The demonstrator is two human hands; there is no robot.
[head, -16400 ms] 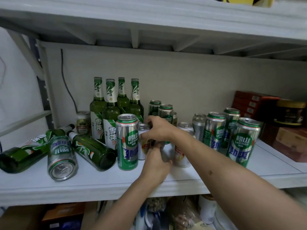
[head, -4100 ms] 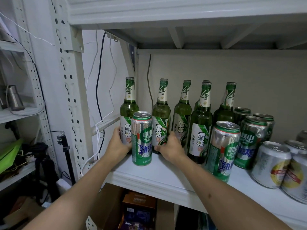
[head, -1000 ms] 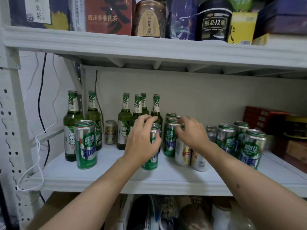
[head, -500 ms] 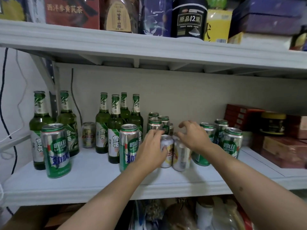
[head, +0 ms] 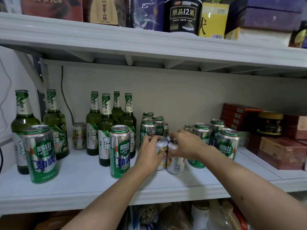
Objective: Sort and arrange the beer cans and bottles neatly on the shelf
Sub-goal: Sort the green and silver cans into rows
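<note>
Now both hands at shelf [head: 83, 185] centre — left hand [head: 149, 152] wrapped around short white can [head: 162, 155], right hand [head: 186, 144] gripping top of neighbouring white can [head: 175, 161]. Cans upright, touching, between tall green can [head: 120, 151] and right green-can cluster [head: 228, 143].

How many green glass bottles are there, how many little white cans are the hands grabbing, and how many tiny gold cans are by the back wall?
Green glass bottles: 6, all standing up
White cans, one under the left hand and one under the right hand: 2
Tiny gold can: 1
Total: 9
</note>
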